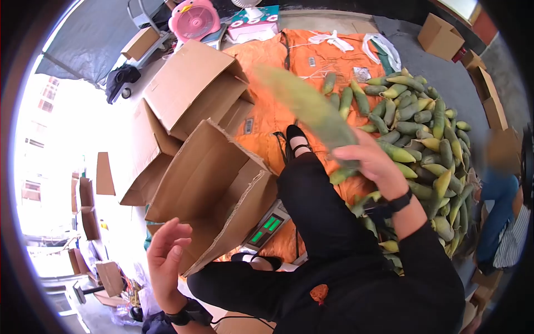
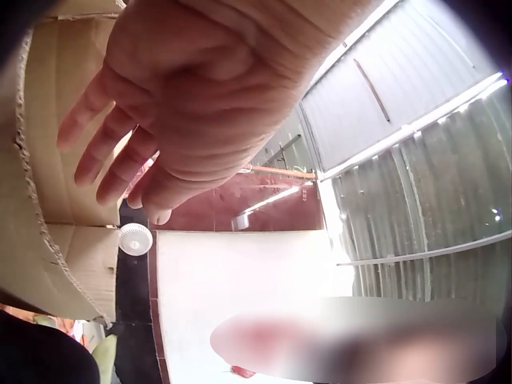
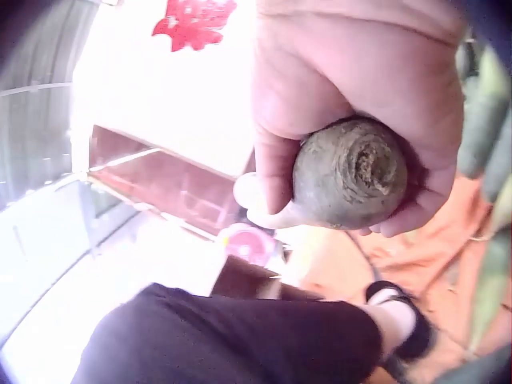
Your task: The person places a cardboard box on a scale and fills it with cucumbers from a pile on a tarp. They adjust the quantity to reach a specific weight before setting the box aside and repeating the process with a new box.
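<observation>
My right hand (image 1: 371, 158) grips a long green radish (image 1: 311, 106) by its thick dark end, and its pale tip points up and to the left. In the right wrist view the fingers and thumb wrap round the radish (image 3: 352, 172), with its scarred stem end facing the camera. My left hand (image 1: 167, 253) holds nothing; its relaxed fingers hang beside the near left edge of an open cardboard box (image 1: 194, 167). The left wrist view shows that hand (image 2: 184, 104) in front of the box wall (image 2: 72, 152). The box stands tilted over a scale (image 1: 267, 228) with a green display.
A big heap of green radishes (image 1: 417, 119) lies to the right on an orange sheet (image 1: 261, 139). More cardboard boxes (image 1: 189, 83) stand at the upper left. A pink fan (image 1: 193, 21) is at the back. Another person's legs (image 1: 498, 211) show at the far right.
</observation>
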A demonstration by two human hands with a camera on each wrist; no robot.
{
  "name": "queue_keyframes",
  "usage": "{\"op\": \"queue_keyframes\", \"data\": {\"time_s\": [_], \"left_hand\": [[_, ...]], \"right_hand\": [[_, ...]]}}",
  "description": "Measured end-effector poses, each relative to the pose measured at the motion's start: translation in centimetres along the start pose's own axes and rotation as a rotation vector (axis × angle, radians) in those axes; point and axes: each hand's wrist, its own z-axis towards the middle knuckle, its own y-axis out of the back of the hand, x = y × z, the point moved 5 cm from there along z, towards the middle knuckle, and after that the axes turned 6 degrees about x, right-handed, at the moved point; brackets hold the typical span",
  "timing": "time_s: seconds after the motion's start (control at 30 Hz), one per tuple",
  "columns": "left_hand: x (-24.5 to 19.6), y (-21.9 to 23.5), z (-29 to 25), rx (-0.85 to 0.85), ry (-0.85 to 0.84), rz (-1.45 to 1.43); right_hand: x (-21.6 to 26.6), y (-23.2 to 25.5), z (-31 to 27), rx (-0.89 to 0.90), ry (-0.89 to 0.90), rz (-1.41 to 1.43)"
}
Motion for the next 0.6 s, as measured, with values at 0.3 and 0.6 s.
{"op": "queue_keyframes", "data": {"time_s": [0.3, 0.6], "left_hand": [[-5.9, -1.7, 3.6, -0.113, -0.341, -0.24], [-1.0, 4.0, 6.3, -0.052, 0.026, 0.185]], "right_hand": [[0.6, -22.6, 4.7, 0.665, 0.219, -0.145], [-4.9, -20.9, 3.9, 0.221, 0.687, -1.052]]}}
